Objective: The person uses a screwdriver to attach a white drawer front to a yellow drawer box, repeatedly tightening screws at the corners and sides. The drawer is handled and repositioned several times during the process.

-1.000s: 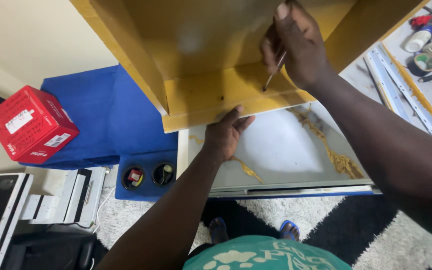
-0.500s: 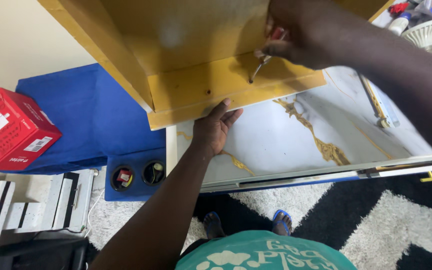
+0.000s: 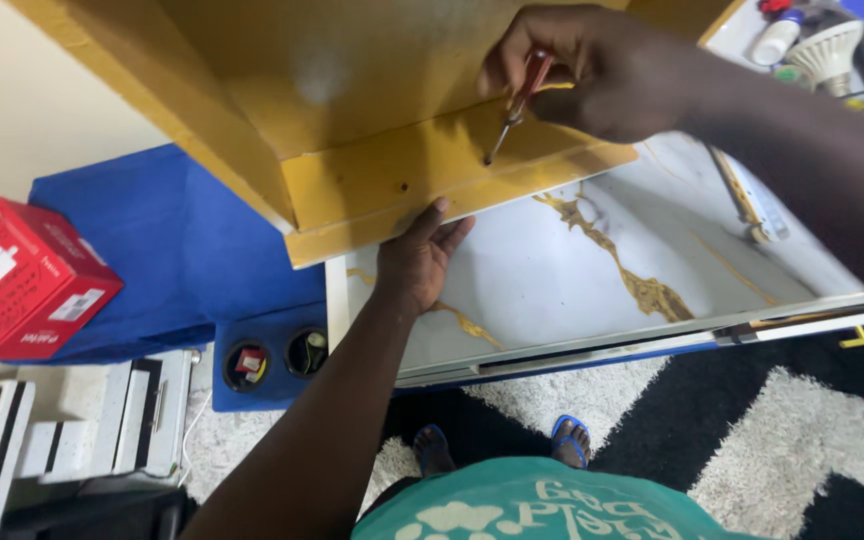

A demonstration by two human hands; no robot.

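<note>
Your right hand (image 3: 592,70) is closed tight around a slim red-handled screwdriver (image 3: 514,105), gripping the handle up near the top while the metal shaft slants down and to the left, its tip sitting right on the front face of the yellow-painted wooden box (image 3: 392,180). Your left hand (image 3: 420,262) is open, fingers spread flat, pressed up against the underside of that box's lower front edge, holding nothing but propping it. So the box sits above the left hand and below-left of the right one, and the screwdriver's long axis runs diagonally from your right fist toward the board, which makes the right hand the nearer one to the spot where the tip lands. There's a small dark mark on the board a bit left of the tip, could be a hole or a screw, can't tell. The box itself looks like plain timber with a mustard-yellow coat, open inside, with a long front lip tilted across the white marble-pattern tabletop with gold veins (image 3: 572,280) underneath.
</note>
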